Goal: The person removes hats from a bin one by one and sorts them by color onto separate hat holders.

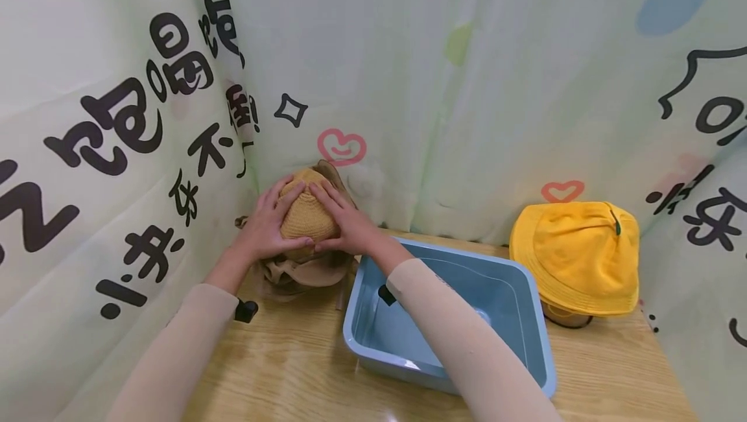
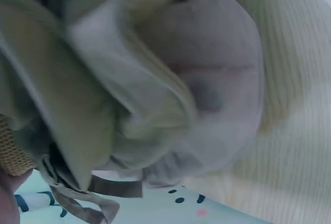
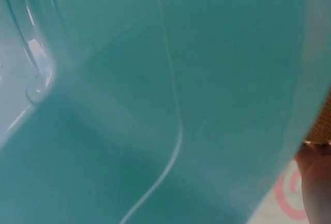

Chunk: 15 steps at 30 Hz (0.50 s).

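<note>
A tan woven hat [image 1: 308,216] sits at the back left, on top of a heap of beige cloth hats [image 1: 303,274]. My left hand [image 1: 265,221] grips its left side, fingers over the crown and thumb along the front. From the right, my right hand [image 1: 350,222] holds the same crown, the two thumbs nearly meeting. Folded beige cloth with a strap [image 2: 116,188] fills the left wrist view, where the woven hat [image 2: 13,151] shows at the edge. At the right wrist view's edge, a bit of the woven hat [image 3: 321,123] appears by a finger.
A blue plastic basin [image 1: 403,331] stands right of the heap, under my right forearm. Beyond it, a yellow bucket hat [image 1: 574,257] rests at the right on something partly hidden. Printed curtains [image 1: 397,85] enclose the wooden table [image 1: 280,370] at back and sides.
</note>
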Each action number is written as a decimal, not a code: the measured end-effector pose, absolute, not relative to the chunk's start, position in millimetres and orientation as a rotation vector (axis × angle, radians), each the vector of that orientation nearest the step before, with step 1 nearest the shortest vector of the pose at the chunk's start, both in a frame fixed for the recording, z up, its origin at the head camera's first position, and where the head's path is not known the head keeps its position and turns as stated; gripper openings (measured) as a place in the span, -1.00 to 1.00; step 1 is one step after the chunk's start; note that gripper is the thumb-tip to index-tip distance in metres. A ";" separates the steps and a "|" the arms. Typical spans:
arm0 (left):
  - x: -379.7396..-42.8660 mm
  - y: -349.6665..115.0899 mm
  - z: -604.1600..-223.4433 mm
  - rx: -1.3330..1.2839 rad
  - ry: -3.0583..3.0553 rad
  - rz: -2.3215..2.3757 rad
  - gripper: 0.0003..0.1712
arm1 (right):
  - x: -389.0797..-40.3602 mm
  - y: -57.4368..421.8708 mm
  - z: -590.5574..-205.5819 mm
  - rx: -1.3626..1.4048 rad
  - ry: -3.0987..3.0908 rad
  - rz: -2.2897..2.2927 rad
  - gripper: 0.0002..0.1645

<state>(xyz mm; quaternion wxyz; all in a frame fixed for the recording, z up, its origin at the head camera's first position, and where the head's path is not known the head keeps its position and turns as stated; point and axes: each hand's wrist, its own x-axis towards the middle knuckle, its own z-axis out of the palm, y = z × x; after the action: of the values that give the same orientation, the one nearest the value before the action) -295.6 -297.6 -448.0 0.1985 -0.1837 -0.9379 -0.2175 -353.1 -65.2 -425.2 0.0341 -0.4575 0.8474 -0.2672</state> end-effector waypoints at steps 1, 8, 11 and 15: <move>-296.3 -297.1 -446.1 -0.519 -2.631 -0.598 0.29 | -353.4 -63.5 -423.9 -1.405 2.597 -0.834 0.40; -288.9 -294.1 -429.4 -0.489 -2.639 -0.486 0.20 | -350.4 -43.2 -411.8 -1.395 2.605 -0.875 0.35; -279.6 -292.8 -419.5 -0.494 -2.592 -0.486 0.11 | -345.4 -30.7 -404.2 -1.378 2.604 -0.915 0.32; -263.3 -288.4 -404.0 -0.527 -2.536 -0.496 -0.02 | -337.2 -10.9 -393.9 -1.392 2.621 -0.947 0.29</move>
<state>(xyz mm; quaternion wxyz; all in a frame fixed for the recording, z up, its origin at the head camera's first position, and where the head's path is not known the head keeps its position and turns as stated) -263.3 -288.4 -404.0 0.2493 -0.1937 -0.9312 -0.1821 -337.2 -10.9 -393.9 0.0133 -0.4468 0.8413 -0.3040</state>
